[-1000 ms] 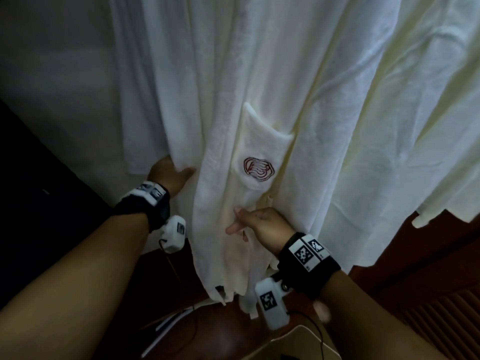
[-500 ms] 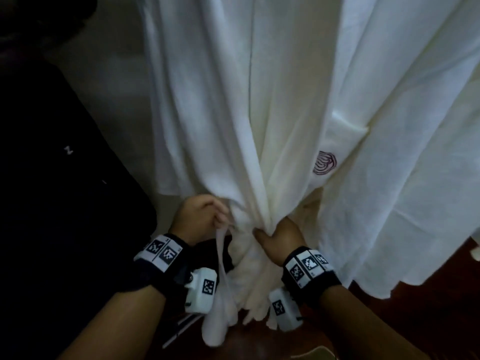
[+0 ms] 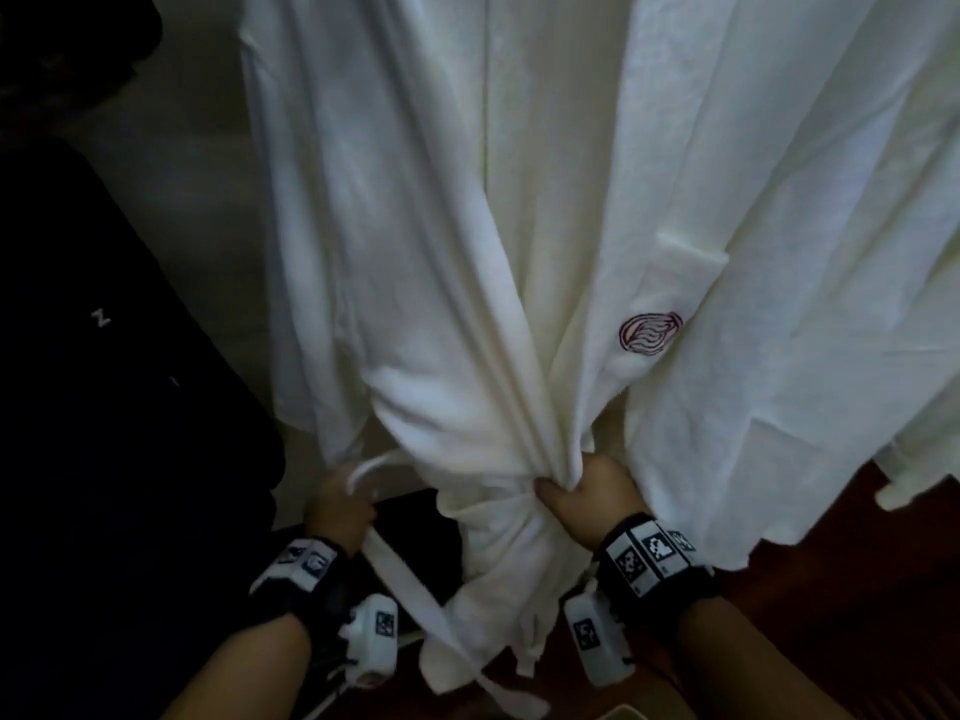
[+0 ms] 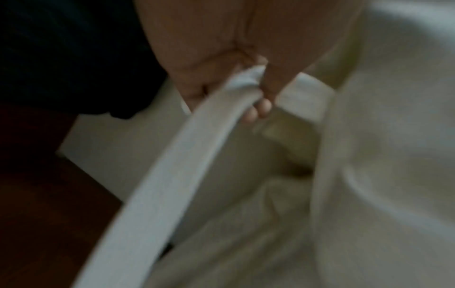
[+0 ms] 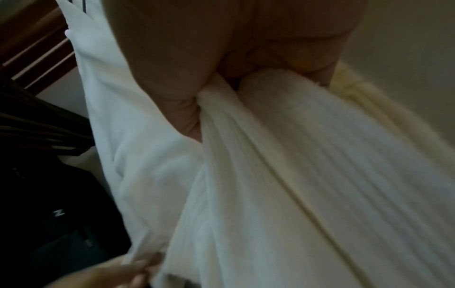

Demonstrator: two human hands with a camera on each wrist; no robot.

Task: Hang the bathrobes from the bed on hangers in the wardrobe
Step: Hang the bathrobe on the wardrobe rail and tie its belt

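Bathrobe of white terry cloth, hanging in long folds, fills the middle of the head view, its lower part gathered into a tight bunch low in the picture. On its right panel sits a patch pocket with a dark red embroidered oval emblem. The right hand grips that bunch, fingers curled round the cloth with the thumb pressed against it; the right wrist view shows the same clutch, with pleats of the bathrobe running away from the fist. Left of it and a little nearer, the left hand holds the flat white cloth belt, which loops above the fingers and trails down to the right past the bathrobe's hem. In the left wrist view the fingers are wrapped round the belt, which runs toward the lower left of the picture, though the blur there makes the exact pinch hard to read.

A second pale cream garment, probably another robe, hangs just beside the first on the right, touching it. At the far left hangs a black garment with a small white mark on it. Reddish-brown wood shows at the lower right. Both wrists wear black bands with printed square markers and small white camera units.
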